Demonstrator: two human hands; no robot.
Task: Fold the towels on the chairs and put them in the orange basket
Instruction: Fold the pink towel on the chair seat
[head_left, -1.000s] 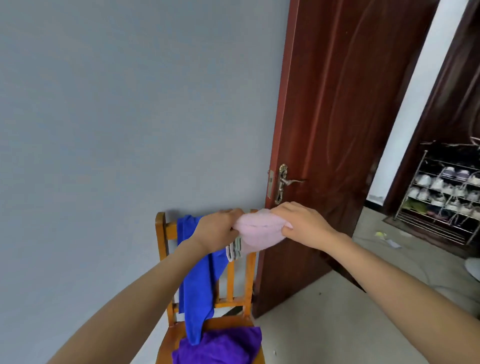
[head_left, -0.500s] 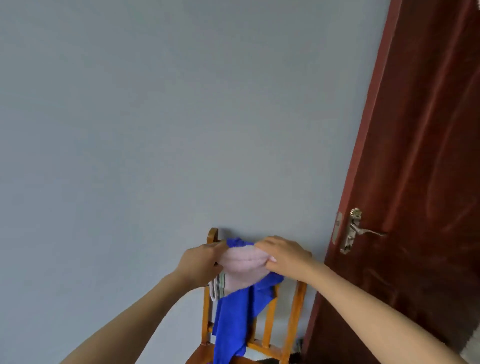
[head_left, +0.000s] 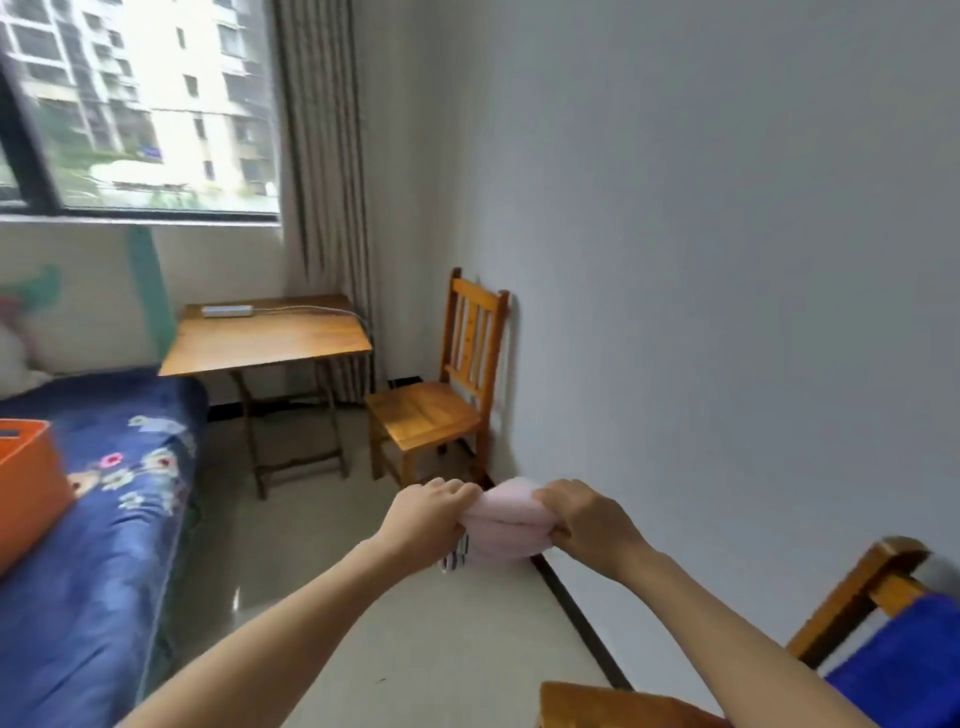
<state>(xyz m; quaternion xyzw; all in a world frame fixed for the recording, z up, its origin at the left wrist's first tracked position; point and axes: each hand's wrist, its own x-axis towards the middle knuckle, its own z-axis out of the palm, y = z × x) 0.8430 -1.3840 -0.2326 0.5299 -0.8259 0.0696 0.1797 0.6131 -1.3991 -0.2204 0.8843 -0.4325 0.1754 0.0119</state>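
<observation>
A folded pale pink towel (head_left: 506, 527) with a striped edge hangs in the air in front of me. My left hand (head_left: 428, 517) grips its left end and my right hand (head_left: 584, 522) grips its right end. The orange basket (head_left: 28, 480) stands on the bed at the far left, partly cut off by the frame. A blue towel (head_left: 904, 660) hangs over the back of a wooden chair (head_left: 862, 587) at the bottom right. A second wooden chair (head_left: 441, 395) with a bare seat stands against the wall ahead.
A bed (head_left: 88, 545) with a dark blue flowered cover runs along the left. A wooden folding table (head_left: 270, 338) with a power strip stands under the window. Pale tiled floor lies between bed and wall. Grey curtains hang in the corner.
The view has swung left, away from the door and the chair with the blue towel, toward the bed and the basket. Both hands still hold the folded pink towel between them.
</observation>
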